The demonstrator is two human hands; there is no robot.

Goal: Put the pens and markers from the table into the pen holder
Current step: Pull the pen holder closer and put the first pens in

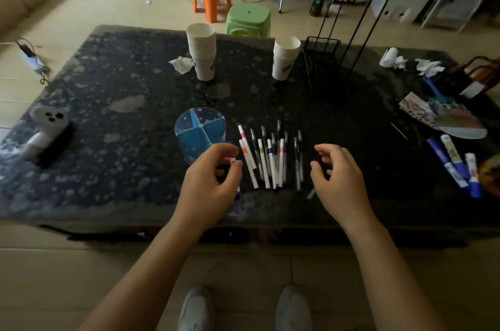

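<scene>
A round blue pen holder [198, 129] with divided compartments stands on the dark table [121, 146], and I see nothing inside it. Just right of it, several white markers and dark pens [270, 160] lie side by side in a row. My left hand [213, 182] hovers in front of the holder, its fingers curled around a white marker with a blue end [238, 192], which the hand mostly hides. My right hand [338, 176] hovers at the right end of the row, fingers apart and holding nothing. A grey pen [310, 194] pokes out beneath it.
Two stacks of paper cups [201, 52] [285, 57] and a black wire rack [322, 65] stand at the back. Blue and white glue-like tubes [457, 165] and papers lie at the right. A white toy [48, 125] sits at the left. Crumpled tissues are scattered about.
</scene>
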